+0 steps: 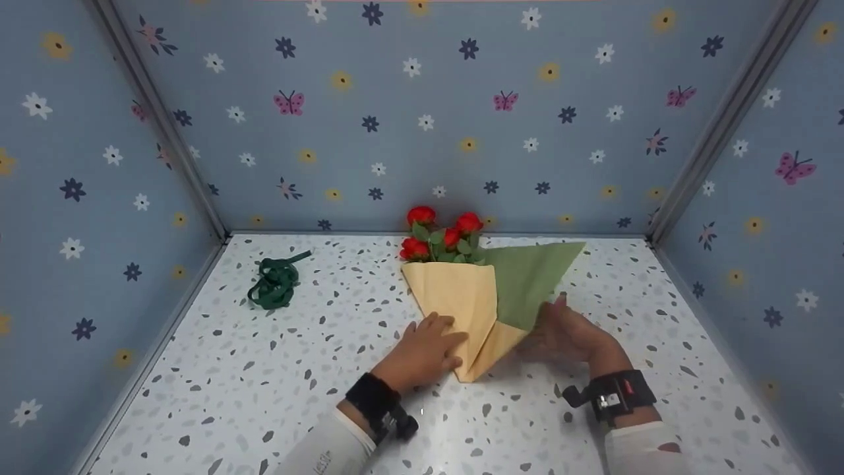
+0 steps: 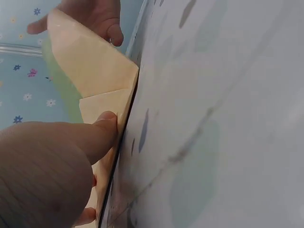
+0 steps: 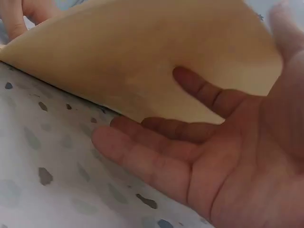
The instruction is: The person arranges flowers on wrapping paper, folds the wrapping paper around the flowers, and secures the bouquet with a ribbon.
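Observation:
A bunch of red roses (image 1: 451,237) lies on the table, its stems hidden in wrapping paper (image 1: 455,297) that is cream on one face and green on the other. Across the folded left part rests my left hand (image 1: 425,349), its fingers spread and pressing the sheet down. The left wrist view shows that thumb (image 2: 107,126) on the cream paper (image 2: 90,66) near its lower fold. My right hand (image 1: 570,333) is at the raised right flap (image 1: 534,280). Its fingers (image 3: 142,152) are extended against the flap's cream underside (image 3: 142,52), without curling round it.
A loose bundle of dark green ribbon (image 1: 275,282) lies on the speckled white table (image 1: 297,369) to the left. A flowered blue wall (image 1: 428,158) stands right behind the roses, with side walls at left and right.

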A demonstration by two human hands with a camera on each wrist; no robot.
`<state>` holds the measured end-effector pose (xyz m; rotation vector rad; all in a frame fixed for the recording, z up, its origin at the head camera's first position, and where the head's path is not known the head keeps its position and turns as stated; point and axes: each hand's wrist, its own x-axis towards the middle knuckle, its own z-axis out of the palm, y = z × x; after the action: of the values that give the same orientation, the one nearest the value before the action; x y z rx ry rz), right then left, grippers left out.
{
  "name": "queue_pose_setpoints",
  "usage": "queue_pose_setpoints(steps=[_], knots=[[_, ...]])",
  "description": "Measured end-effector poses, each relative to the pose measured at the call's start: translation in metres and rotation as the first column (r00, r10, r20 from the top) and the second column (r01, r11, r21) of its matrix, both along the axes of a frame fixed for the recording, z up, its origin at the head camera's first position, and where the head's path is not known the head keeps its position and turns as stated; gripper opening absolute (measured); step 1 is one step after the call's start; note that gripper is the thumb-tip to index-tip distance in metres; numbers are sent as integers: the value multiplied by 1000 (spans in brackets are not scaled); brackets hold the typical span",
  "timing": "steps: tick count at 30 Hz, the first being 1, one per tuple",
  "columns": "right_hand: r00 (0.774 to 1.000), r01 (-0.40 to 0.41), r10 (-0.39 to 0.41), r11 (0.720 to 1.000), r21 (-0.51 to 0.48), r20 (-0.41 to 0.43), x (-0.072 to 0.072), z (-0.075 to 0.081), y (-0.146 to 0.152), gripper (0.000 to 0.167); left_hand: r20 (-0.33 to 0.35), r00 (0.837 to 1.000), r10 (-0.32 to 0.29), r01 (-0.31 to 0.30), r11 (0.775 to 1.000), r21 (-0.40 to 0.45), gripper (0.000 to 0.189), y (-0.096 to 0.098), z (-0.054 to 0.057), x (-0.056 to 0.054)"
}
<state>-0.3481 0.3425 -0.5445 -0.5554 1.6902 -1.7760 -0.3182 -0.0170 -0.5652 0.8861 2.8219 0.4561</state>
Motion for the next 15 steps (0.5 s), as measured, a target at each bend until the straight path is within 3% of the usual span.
queue_pose_setpoints(steps=[2, 4, 9, 12, 15], knots=[[999, -48, 47, 997, -57, -19, 0, -3, -5, 118, 4, 1000, 2, -2, 1000, -1, 60, 0, 0, 0], [997, -69, 67, 997, -40, -47, 1, -5, -12, 106, 10, 1000, 3, -3, 1000, 2, 62, -1, 1, 0], [998, 55, -49, 984, 168, -42, 6, -6, -42, 71, -1, 1000, -1, 1, 1000, 13, 59, -4, 3, 1], [989, 146, -131, 955, 258, -73, 6, -7, -61, 68, -29, 999, -20, 21, 1000, 15, 55, -5, 3, 1], [982, 176, -153, 948, 264, -106, 7, -9, -74, 63, -60, 997, -44, 46, 998, 31, 52, -6, 2, 0]])
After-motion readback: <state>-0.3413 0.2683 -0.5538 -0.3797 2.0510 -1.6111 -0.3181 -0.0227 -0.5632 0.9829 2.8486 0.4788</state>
